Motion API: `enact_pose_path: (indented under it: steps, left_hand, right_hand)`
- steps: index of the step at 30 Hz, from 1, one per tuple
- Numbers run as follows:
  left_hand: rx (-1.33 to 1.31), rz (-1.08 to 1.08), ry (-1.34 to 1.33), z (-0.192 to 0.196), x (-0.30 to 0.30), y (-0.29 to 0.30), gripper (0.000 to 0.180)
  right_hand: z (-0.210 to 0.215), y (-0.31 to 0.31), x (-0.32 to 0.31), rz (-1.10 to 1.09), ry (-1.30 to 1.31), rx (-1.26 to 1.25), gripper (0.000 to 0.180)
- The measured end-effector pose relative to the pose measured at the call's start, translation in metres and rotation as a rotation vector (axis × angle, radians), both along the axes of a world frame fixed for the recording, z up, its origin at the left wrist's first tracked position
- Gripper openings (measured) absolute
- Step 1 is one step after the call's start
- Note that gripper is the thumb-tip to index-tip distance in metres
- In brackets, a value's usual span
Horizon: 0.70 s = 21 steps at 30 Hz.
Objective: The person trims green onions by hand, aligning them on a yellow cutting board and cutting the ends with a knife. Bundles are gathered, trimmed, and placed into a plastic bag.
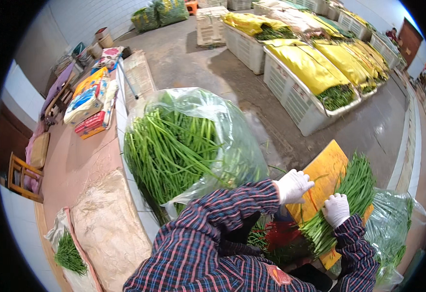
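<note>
A thick bundle of long green chives [359, 187] lies across a yellow board [326, 163] at the lower right. My right hand [337, 210], in a white glove, is closed over the middle of this bundle. To its left, above the board, my white-gloved left hand [293, 186] has its fingers curled together; what they hold, if anything, is too small to make out. Thin red strands [282, 235] lie below the left hand, beside the board. A large clear plastic bag [242, 131] full of loose chives [169, 151] stands to the left of my hands.
Another clear bag [390, 228] of greens sits right of the board. White crates [290, 100] under yellow covers [315, 68] line the far right. On the left, a raised ledge [96, 160] carries a beige sack [106, 214], colourful packages [89, 102] and a wooden chair [23, 176].
</note>
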<state>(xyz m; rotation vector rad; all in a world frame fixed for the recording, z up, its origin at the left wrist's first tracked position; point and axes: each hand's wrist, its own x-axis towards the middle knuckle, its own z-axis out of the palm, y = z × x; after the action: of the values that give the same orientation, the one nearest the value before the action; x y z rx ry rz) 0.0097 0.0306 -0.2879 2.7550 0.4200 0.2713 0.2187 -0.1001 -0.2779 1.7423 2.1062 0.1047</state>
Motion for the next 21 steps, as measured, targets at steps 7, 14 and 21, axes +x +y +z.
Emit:
enact_pose_path:
  steps: [7, 14, 21]
  left_hand:
    - [0.265, 1.035, -0.642, 0.048, -0.256, 0.057, 0.039]
    - [-0.012, 1.639, -0.391, -0.027, -0.416, 0.075, 0.109]
    - [-0.193, 1.817, -0.331, -0.069, -0.426, 0.119, 0.118]
  right_hand:
    - [0.067, 0.082, -0.128, 0.215, 0.299, 0.205, 0.022]
    - [0.066, 0.148, -0.287, 0.456, 0.786, 0.139, 0.023]
    - [0.022, 0.228, -0.412, 0.315, 0.96, -0.005, 0.057]
